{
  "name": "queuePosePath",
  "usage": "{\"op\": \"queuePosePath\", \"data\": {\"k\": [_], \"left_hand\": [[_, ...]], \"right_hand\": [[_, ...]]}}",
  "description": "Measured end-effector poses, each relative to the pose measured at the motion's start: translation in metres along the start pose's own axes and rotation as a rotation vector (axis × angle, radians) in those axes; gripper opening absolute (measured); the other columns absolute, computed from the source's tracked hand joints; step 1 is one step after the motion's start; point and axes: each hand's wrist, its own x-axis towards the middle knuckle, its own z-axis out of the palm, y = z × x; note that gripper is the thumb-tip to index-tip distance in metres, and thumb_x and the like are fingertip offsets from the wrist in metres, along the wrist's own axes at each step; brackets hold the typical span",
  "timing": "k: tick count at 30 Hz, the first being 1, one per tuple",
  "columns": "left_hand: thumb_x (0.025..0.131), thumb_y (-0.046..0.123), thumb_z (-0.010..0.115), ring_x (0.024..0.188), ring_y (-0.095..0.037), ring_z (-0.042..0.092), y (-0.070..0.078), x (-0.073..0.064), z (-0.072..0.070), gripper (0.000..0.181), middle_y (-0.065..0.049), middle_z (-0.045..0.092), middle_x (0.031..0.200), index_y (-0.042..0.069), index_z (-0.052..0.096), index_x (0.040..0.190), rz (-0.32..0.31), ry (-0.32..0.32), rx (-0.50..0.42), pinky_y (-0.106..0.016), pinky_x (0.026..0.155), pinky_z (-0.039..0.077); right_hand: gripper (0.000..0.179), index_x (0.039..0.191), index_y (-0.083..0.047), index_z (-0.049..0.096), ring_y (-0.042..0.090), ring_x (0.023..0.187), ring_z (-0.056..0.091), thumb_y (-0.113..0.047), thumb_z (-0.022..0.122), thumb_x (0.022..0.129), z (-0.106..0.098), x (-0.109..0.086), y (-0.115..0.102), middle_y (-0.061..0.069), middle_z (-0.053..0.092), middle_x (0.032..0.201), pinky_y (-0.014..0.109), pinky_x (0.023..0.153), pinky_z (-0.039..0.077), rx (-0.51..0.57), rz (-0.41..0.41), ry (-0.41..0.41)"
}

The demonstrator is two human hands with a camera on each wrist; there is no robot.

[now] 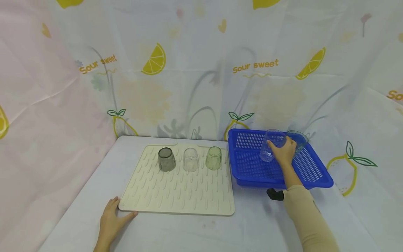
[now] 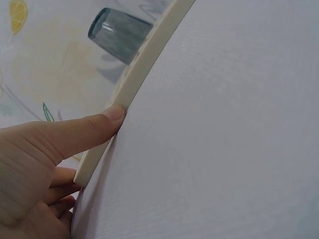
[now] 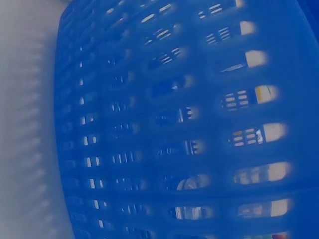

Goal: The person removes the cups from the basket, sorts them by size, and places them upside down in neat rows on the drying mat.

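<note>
In the head view my right hand [image 1: 284, 151] grips a clear drinking glass [image 1: 267, 150] inside the blue basket [image 1: 248, 182]. The glass leans, its wide mouth up. Behind that hand, a greenish glass vessel [image 1: 301, 140] is partly hidden. My left hand [image 1: 111, 222] rests at the near left corner of a cream draining mat [image 1: 176, 192], its straight thumb [image 2: 92, 130] against the front edge and the fingers at the left side. On the mat, a grey glass [image 1: 167, 159], a clear glass [image 1: 190, 160] and a green glass [image 1: 214, 158] stand upside down in a row.
The basket's slotted wall [image 3: 144, 129] fills most of the right wrist view and hides that hand. A white cloth [image 1: 201, 232] covers the table. Behind it hangs a lemon-print curtain [image 1: 195, 87]. A black wrist device [image 1: 275, 194] sits by the right sleeve.
</note>
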Motion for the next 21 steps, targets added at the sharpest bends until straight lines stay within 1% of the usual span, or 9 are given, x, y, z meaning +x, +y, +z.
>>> {"op": "queuePosePath", "data": {"k": [5,9,13,16,19,21], "left_hand": [[0.070,0.023,0.082,0.131,-0.057,0.017,0.001,0.000,0.000,0.087,-0.044,0.025,0.138,-0.025,0.036,0.126,0.001,0.005,-0.004,-0.065,0.108,0.017],[0.070,0.023,0.082,0.131,-0.057,0.017,0.001,0.000,0.000,0.087,-0.043,0.025,0.138,-0.025,0.036,0.126,0.000,0.005,-0.010,-0.065,0.108,0.017],[0.070,0.024,0.082,0.132,-0.056,0.016,0.001,-0.001,0.000,0.087,-0.043,0.025,0.138,-0.024,0.036,0.127,0.000,0.005,-0.019,-0.066,0.108,0.016],[0.070,0.024,0.082,0.132,-0.056,0.017,0.000,0.000,0.001,0.088,-0.043,0.025,0.138,-0.023,0.036,0.127,0.006,0.007,-0.019,-0.066,0.108,0.016],[0.070,0.025,0.082,0.132,-0.056,0.017,0.001,0.000,0.000,0.089,-0.043,0.026,0.138,-0.023,0.036,0.127,0.005,0.008,-0.011,-0.066,0.107,0.017],[0.070,0.025,0.082,0.132,-0.056,0.016,0.001,-0.001,0.000,0.088,-0.043,0.025,0.138,-0.023,0.036,0.127,-0.001,0.005,-0.008,-0.066,0.108,0.016]], "right_hand": [[0.088,0.143,0.011,0.024,0.048,0.131,0.027,-0.032,0.071,0.083,-0.001,0.003,-0.003,0.034,0.025,0.142,0.059,0.108,0.028,-0.020,0.026,-0.019],[0.095,0.145,0.009,0.019,0.046,0.136,0.021,-0.036,0.073,0.081,0.001,0.005,-0.007,0.033,0.022,0.145,0.059,0.110,0.025,-0.011,0.051,-0.044],[0.102,0.148,0.005,0.011,0.046,0.138,0.015,-0.038,0.074,0.079,0.006,0.006,-0.009,0.031,0.016,0.149,0.060,0.111,0.021,0.030,0.106,-0.071],[0.104,0.149,0.001,0.006,0.045,0.139,0.013,-0.038,0.074,0.079,0.011,0.007,-0.009,0.029,0.013,0.151,0.060,0.111,0.021,0.072,0.135,-0.083],[0.103,0.148,-0.002,0.006,0.044,0.139,0.014,-0.039,0.073,0.079,0.015,0.007,-0.007,0.027,0.012,0.152,0.059,0.111,0.021,0.102,0.141,-0.085],[0.101,0.147,-0.002,0.008,0.044,0.138,0.018,-0.039,0.074,0.079,0.017,0.008,-0.006,0.026,0.015,0.151,0.057,0.111,0.024,0.117,0.136,-0.076]]}}
